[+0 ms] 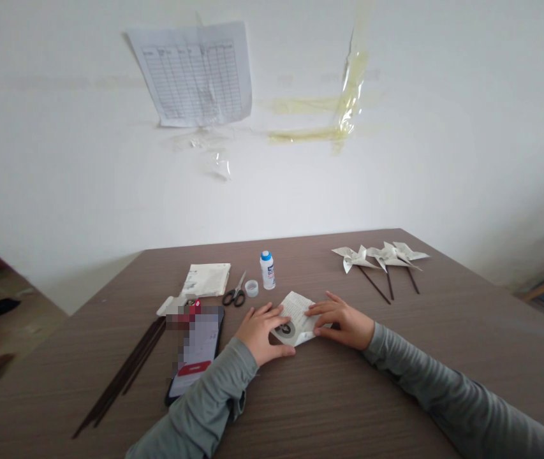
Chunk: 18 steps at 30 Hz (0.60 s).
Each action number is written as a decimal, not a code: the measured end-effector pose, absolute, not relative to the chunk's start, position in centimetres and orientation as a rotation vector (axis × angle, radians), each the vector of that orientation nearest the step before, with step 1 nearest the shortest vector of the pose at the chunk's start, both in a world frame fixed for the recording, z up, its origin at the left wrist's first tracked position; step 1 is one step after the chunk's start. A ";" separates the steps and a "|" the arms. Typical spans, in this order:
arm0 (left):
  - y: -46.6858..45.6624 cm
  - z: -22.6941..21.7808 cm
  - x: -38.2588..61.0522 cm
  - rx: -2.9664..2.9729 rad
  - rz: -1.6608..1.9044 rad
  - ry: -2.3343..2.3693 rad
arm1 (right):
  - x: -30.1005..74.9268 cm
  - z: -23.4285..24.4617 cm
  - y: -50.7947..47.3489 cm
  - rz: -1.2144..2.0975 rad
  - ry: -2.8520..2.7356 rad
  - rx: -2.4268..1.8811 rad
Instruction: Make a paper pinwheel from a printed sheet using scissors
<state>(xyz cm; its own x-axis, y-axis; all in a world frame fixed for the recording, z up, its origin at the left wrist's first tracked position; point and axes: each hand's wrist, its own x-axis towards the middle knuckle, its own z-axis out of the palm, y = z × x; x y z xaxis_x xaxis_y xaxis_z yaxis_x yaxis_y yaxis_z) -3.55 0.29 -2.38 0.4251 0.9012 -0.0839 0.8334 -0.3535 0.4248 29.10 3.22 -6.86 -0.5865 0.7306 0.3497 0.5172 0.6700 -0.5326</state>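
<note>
A printed paper sheet (295,307) with a dark round picture on it lies on the table, its lower edge slightly raised. Resting on its left side is my left hand (263,333), open, with fingers spread and the thumb near the lower edge. My right hand (343,322) touches the right side of the sheet, its fingers extended and apart. Just beyond the paper stands a white glue bottle (268,273) with a blue cap. Beside it are a small clear round lid or cup (251,289) and black-handled scissors (235,295).
Several paper pinwheels (355,257) on dark sticks lie at the back right. A stack of folded paper (207,279) sits at the back left. Dark sticks (123,370) lie left of a phone (199,357). A white wall (276,204) rises behind the table (329,408).
</note>
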 end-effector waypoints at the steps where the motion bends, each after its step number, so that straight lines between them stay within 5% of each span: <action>1: 0.4 -2.5 -3.4 2.268 0.235 1.497 | 28.9 -6.8 3.1 0.509 -2.318 -0.967; 18: -0.3 -0.7 -2.8 2.252 0.361 1.525 | 30.3 -5.4 3.3 0.278 -2.386 -0.956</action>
